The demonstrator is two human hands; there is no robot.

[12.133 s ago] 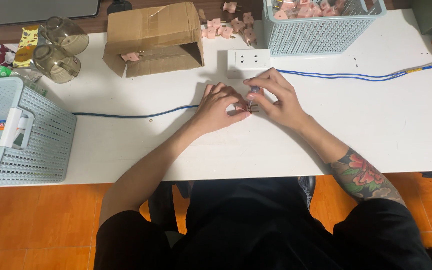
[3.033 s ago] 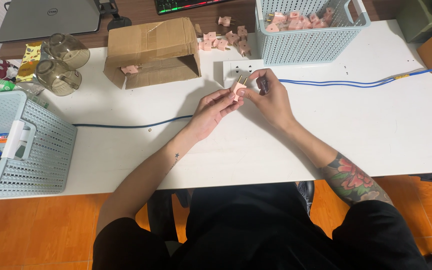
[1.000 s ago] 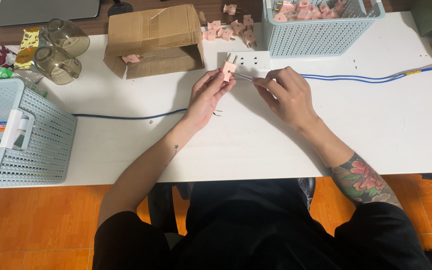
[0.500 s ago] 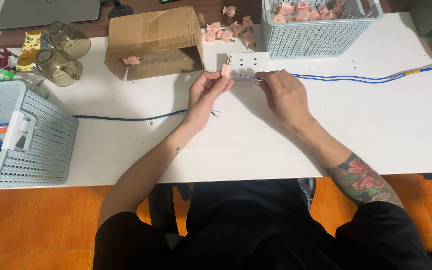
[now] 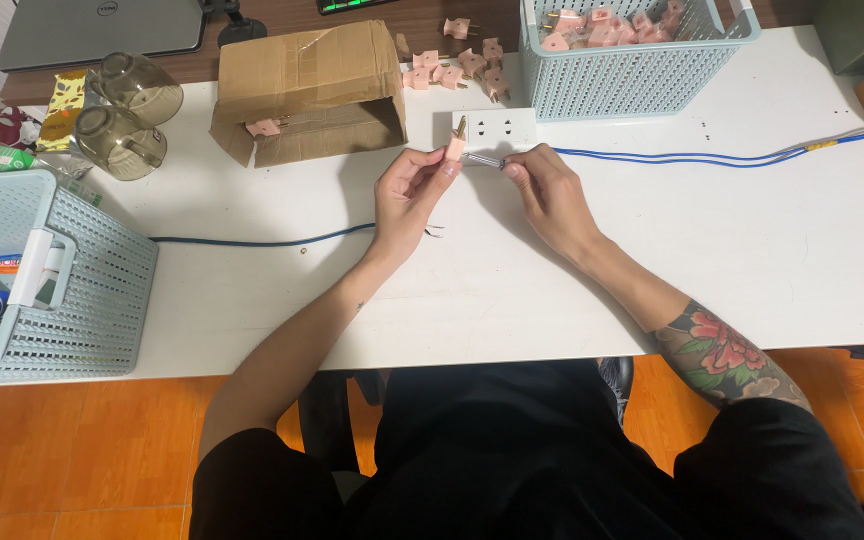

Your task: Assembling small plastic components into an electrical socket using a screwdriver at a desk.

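Observation:
My left hand (image 5: pixel 407 195) pinches a small pink plug (image 5: pixel 454 150) with brass prongs, raised above the white table (image 5: pixel 452 290). My right hand (image 5: pixel 550 195) holds a thin metal tool (image 5: pixel 485 159) by its handle, its tip touching the plug. Both hands meet just in front of a white socket strip (image 5: pixel 497 128). A blue cable (image 5: pixel 692 157) runs from under my right hand to the right edge. A darker cable (image 5: pixel 252 241) leads left from under my left hand.
A light blue basket (image 5: pixel 632 55) with several pink plugs stands at the back. An open cardboard box (image 5: pixel 307 85) lies on its side, loose plugs (image 5: pixel 457 62) beside it. Another basket (image 5: pixel 47 275) sits at the left. Two glass cups (image 5: pixel 127 115) and a laptop (image 5: pixel 102 25) are far left.
Both hands have lifted from the table middle toward the socket strip. The plug is now upright in my left hand with the tool's tip against it.

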